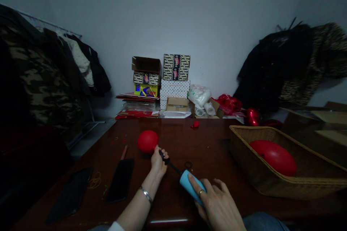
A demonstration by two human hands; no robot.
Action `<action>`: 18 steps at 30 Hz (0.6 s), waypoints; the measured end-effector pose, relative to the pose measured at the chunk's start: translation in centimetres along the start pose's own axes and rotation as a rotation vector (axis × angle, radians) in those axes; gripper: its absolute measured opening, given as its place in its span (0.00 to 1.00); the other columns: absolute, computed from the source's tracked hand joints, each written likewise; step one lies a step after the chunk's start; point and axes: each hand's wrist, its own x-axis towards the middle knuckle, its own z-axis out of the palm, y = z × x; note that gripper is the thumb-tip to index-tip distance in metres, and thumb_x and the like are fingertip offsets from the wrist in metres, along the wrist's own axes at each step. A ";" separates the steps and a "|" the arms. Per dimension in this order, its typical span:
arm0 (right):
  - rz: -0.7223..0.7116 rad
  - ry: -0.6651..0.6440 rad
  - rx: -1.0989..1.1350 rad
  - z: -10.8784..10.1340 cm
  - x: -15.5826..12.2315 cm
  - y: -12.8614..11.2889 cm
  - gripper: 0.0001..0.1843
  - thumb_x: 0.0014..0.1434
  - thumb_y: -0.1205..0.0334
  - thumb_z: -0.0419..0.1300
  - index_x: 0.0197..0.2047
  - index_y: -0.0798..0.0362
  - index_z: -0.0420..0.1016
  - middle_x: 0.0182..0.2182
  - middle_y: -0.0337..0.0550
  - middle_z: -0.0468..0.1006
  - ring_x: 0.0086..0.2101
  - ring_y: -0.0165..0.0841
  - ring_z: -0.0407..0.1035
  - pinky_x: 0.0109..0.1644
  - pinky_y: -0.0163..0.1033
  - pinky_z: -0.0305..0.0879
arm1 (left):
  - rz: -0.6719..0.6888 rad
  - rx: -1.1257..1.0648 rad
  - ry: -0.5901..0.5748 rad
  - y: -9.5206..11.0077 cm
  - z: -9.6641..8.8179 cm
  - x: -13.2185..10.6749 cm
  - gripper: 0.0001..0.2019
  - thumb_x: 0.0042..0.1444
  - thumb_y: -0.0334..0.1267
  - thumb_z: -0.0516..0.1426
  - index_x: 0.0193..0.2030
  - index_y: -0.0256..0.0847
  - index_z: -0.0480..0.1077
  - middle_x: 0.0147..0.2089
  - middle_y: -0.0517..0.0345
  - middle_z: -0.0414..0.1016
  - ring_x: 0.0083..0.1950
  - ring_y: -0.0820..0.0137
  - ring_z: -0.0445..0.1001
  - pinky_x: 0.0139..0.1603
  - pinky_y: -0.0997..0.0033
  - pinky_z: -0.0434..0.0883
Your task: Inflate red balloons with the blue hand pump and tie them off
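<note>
A blue hand pump (191, 185) with a black rod and nozzle lies slanted between my two hands above the table. My right hand (214, 200) is closed around its blue barrel, a ring on one finger. Near the nozzle end, my left hand (159, 160) grips the neck of a small, partly inflated red balloon (148, 141) together with the pump's black tip. My fingers hide how the neck sits on the nozzle. A bracelet circles my left wrist.
A wicker basket (244, 162) on the right holds a large red balloon (275, 157). Two dark phone-like slabs (120, 180), yellow rubber bands (94, 180) and a dark ring (188, 165) lie on the table (173, 130). A small red item (195, 124) sits at the far edge, before stacked boxes (175, 90).
</note>
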 end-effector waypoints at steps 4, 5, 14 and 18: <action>0.058 -0.081 0.013 -0.2 1.4 -1.1 0.39 0.53 0.65 0.57 0.65 0.40 0.48 0.37 0.40 0.73 0.33 0.35 0.70 0.50 0.49 0.52 | -0.023 0.041 -0.011 -1.6 0.1 -1.3 0.12 0.60 0.38 0.53 0.27 0.39 0.57 0.19 0.65 0.58 0.17 0.81 0.57 0.16 0.83 0.56; 0.070 -0.100 0.010 -0.3 1.8 -1.3 0.38 0.53 0.65 0.57 0.65 0.40 0.49 0.37 0.41 0.74 0.33 0.35 0.70 0.50 0.49 0.52 | -0.030 0.055 -0.015 -1.9 0.1 -1.5 0.12 0.59 0.39 0.53 0.27 0.39 0.57 0.19 0.65 0.58 0.17 0.80 0.58 0.16 0.82 0.57; 0.116 -0.153 0.036 0.4 3.9 -2.7 0.35 0.55 0.63 0.57 0.64 0.40 0.51 0.41 0.45 0.74 0.35 0.36 0.70 0.50 0.48 0.52 | -0.012 0.107 0.003 -1.9 0.2 -1.6 0.12 0.58 0.39 0.54 0.26 0.40 0.56 0.19 0.66 0.58 0.16 0.80 0.57 0.16 0.81 0.57; 0.084 -0.085 0.057 0.5 3.1 -2.8 0.38 0.53 0.63 0.59 0.65 0.41 0.49 0.38 0.41 0.74 0.34 0.35 0.70 0.49 0.47 0.54 | 0.047 0.094 0.021 -0.5 0.0 -0.4 0.12 0.59 0.37 0.52 0.26 0.40 0.56 0.18 0.67 0.56 0.15 0.81 0.55 0.14 0.83 0.53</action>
